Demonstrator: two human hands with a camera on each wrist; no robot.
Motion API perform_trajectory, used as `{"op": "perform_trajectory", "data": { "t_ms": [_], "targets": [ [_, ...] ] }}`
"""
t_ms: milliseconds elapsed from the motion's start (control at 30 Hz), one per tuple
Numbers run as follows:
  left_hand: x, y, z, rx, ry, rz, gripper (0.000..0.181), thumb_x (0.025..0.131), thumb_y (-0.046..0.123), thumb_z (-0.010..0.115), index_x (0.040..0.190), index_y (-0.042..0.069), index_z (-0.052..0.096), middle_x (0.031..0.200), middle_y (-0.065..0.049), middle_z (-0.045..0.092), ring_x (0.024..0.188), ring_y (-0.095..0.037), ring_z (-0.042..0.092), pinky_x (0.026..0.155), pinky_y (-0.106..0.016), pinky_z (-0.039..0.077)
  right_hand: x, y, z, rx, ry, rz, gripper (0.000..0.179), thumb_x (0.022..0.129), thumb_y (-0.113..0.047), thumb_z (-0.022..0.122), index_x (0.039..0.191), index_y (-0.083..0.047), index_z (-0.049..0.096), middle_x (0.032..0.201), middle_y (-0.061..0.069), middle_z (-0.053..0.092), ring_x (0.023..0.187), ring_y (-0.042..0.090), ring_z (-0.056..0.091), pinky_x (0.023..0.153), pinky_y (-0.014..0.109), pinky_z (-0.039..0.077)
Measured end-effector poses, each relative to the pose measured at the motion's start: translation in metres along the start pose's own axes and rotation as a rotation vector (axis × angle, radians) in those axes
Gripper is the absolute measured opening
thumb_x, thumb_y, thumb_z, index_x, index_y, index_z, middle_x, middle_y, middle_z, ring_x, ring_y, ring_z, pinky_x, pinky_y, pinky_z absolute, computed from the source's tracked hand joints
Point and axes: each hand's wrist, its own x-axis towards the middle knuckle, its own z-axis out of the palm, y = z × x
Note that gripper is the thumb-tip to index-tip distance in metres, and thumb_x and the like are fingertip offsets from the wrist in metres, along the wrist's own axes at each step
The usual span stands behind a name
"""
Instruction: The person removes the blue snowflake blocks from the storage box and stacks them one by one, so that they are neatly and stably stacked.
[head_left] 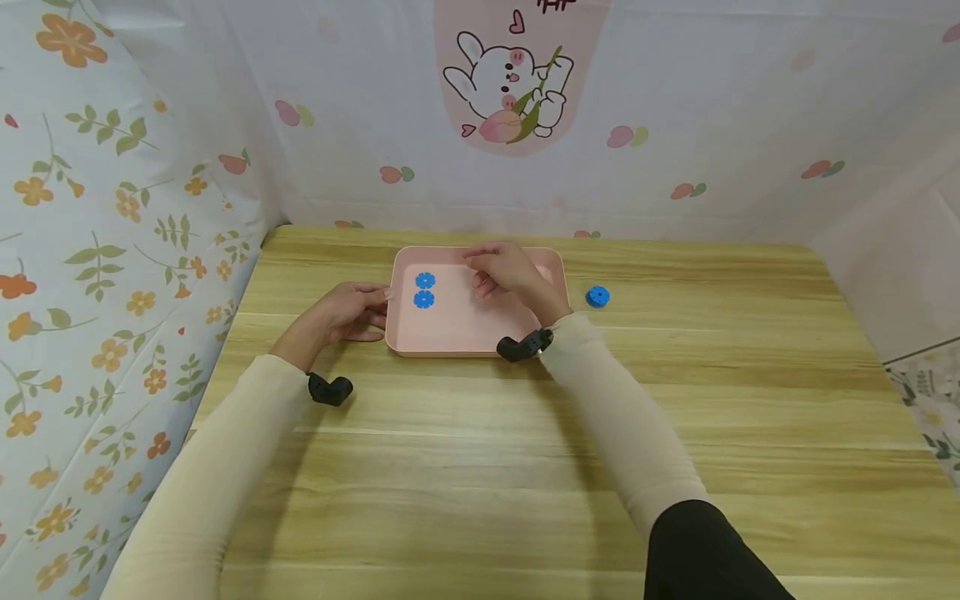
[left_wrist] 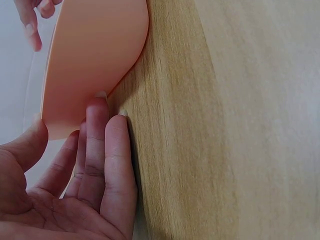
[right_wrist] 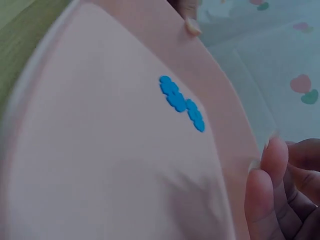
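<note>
A pink tray (head_left: 465,333) lies on the wooden table, with two blue notched discs (head_left: 424,290) on its floor towards the left side, one behind the other. At the tray's left edge is my left hand (head_left: 348,310). Its thumb touches the rim and its extended fingers lie along the outer wall (left_wrist: 95,45). My right hand (head_left: 508,271) hovers over the tray's back right part, fingers loosely bent, with nothing visible in it. From the right wrist, the blue discs (right_wrist: 174,95) lie beyond the right fingertips (right_wrist: 260,195), well apart from them.
Right of the tray, a small stack of blue discs (head_left: 597,296) sits on the table (head_left: 480,467). A white printed cloth (head_left: 337,108) hangs behind the table's back edge, and a flowered cloth (head_left: 112,275) hangs along the left side.
</note>
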Motion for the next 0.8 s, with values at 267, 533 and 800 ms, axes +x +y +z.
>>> {"op": "perform_trajectory", "data": {
  "t_ms": [267,533,800],
  "targets": [
    [0.001,-0.001,-0.001,0.002,0.001,-0.002,0.048,0.103,0.035,0.049,0.145,0.014,0.046,0.106,-0.006,0.060,0.080,-0.012,0.064,0.077,-0.034,0.058,0.008,0.004,0.021,-0.131,-0.104,0.013,0.030,0.098,-0.022,0.056,0.126,-0.016,0.064,0.064,0.008,0.062,0.047,0.016,0.060,0.054,0.033,0.057],
    [0.000,0.001,-0.001,0.007,-0.001,-0.005,0.047,0.103,0.034,0.049,0.145,0.012,0.045,0.105,-0.005,0.061,0.079,-0.012,0.064,0.077,-0.035,0.058,0.005,-0.001,0.036,-0.216,-0.212,0.002,0.032,0.098,-0.025,0.057,0.129,-0.017,0.062,0.067,0.009,0.064,0.050,0.017,0.062,0.055,0.034,0.057],
    [0.000,0.002,0.000,-0.002,-0.006,-0.010,0.047,0.103,0.034,0.049,0.145,0.013,0.045,0.102,-0.003,0.061,0.078,-0.012,0.064,0.076,-0.035,0.058,0.008,-0.001,0.046,-0.278,-0.377,0.026,0.045,0.099,-0.017,0.052,0.143,-0.026,0.049,0.064,0.009,0.064,0.053,0.021,0.066,0.055,0.034,0.058]
  ]
}}
